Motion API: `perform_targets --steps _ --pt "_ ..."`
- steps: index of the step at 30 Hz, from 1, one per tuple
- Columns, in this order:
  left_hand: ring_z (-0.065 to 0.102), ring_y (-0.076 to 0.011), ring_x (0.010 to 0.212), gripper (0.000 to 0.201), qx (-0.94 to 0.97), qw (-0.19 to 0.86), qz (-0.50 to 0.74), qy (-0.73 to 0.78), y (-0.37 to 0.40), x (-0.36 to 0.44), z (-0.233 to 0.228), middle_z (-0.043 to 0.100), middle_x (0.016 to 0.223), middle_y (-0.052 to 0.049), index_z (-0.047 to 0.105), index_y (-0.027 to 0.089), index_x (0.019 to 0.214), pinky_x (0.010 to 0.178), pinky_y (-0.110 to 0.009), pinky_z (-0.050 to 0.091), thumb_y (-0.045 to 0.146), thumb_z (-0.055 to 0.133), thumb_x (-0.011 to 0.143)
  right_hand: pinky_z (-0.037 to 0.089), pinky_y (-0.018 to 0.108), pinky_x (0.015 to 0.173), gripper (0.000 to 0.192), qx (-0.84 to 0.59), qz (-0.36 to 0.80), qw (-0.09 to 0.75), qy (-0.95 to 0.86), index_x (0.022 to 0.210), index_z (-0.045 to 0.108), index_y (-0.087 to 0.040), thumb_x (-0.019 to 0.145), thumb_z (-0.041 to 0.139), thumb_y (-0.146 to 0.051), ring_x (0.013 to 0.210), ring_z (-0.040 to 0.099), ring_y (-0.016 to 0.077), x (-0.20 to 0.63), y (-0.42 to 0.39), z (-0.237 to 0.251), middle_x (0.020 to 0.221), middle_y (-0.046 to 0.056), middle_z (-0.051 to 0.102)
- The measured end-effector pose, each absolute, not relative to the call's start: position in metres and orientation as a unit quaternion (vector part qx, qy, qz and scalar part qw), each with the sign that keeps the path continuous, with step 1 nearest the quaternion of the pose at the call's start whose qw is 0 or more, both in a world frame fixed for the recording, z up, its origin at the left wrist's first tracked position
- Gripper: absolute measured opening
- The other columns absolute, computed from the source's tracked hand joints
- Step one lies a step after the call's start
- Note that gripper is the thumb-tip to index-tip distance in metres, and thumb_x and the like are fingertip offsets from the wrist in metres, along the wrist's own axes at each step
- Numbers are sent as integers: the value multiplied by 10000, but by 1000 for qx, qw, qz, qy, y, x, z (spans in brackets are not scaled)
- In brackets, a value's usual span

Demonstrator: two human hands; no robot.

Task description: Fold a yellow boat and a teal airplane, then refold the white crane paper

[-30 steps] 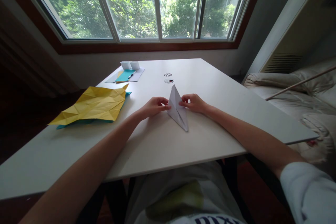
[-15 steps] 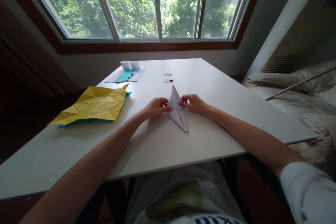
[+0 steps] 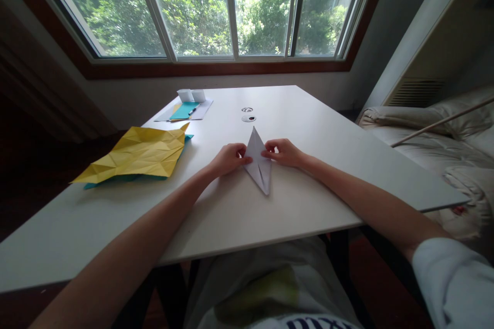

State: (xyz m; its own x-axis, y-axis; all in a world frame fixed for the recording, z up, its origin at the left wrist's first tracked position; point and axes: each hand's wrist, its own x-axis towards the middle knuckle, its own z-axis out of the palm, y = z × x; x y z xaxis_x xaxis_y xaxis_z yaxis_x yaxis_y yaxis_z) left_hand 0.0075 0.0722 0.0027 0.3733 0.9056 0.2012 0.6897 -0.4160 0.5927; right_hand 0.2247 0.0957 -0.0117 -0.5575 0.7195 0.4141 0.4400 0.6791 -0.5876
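Observation:
A folded white paper (image 3: 257, 162), shaped like a narrow diamond with a slit in its near half, is between my two hands over the white table (image 3: 309, 200). On its left edge, the thumb and fingers of my left hand (image 3: 230, 158) pinch the paper. My right hand (image 3: 283, 152) grips the opposite edge in the same kind of pinch. One point of the diamond faces the window and the other faces me. The fingertips behind the paper are partly hidden.
Creased yellow paper (image 3: 142, 151) lies over teal paper (image 3: 111, 181) on the table's left. Farther back are small white paper boxes (image 3: 192, 95), teal sheets (image 3: 183, 111) and a pen (image 3: 192, 111). Two round fittings (image 3: 249, 119) sit in the tabletop. A cushioned seat (image 3: 428, 136) stands at right.
The near tip of the folded paper has swung slightly left, so the diamond now points more squarely toward me. Both hands keep their pinch and have barely moved.

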Motion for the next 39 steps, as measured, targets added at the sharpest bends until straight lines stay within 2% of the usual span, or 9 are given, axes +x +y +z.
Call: perform_targets --steps 6,15,24,27,29,32,34,37,39 --pt "460 -124 575 230 813 175 240 501 71 10 3 541 599 21 561 172 629 545 -236 334 394 602 672 348 219 579 187 -342 210 325 -856 711 603 -159 752 563 -337 604 453 96 224 95 -12 653 -6 565" --pt "479 -120 567 248 831 191 172 494 72 -3 10 581 630 15 624 180 686 545 -229 347 427 605 683 368 224 596 186 -350 213 327 -852 744 617 -159 759 562 -337 620 483 101 226 95 -12 674 3 586" --pt "512 -141 599 225 832 167 167 502 73 -1 3 585 644 8 590 193 658 539 -236 331 414 590 701 372 228 600 156 -355 202 318 -855 720 610 -156 744 574 -306 615 487 104 225 95 -11 658 3 585" --pt "522 -149 632 210 840 154 163 494 72 -2 3 600 695 3 579 196 721 557 -241 342 406 582 718 371 225 593 165 -349 202 311 -861 730 610 -158 764 555 -310 613 495 102 226 96 -10 667 4 592" --pt "529 -161 672 231 845 128 168 492 71 -2 4 606 752 1 550 204 833 569 -247 355 399 601 719 375 225 595 163 -352 203 310 -860 767 613 -163 784 535 -306 615 507 103 227 97 -10 676 4 602" --pt "538 -194 764 385 841 84 188 499 67 -1 5 594 879 -23 468 214 994 580 -267 387 397 641 703 392 235 617 159 -372 200 313 -851 879 598 -176 780 545 -289 628 537 112 228 97 -9 690 1 623" --pt "534 -218 845 441 844 60 199 494 66 0 5 570 970 -49 440 215 1049 620 -298 423 398 647 706 399 239 614 225 -387 201 312 -844 976 558 -190 768 561 -276 619 544 115 228 95 -9 696 -8 633" --pt "499 -247 972 407 868 30 187 459 65 0 5 521 1077 -72 469 231 1089 751 -358 448 394 615 745 401 236 595 312 -392 197 318 -840 1054 496 -200 757 574 -253 598 531 114 227 94 -10 706 -21 632" --pt "473 -259 1021 331 883 19 164 439 65 -1 4 492 1115 -77 526 246 1079 826 -391 431 390 570 785 407 244 622 247 -378 172 320 -851 997 526 -196 758 573 -237 631 530 120 227 95 -11 723 -12 627"
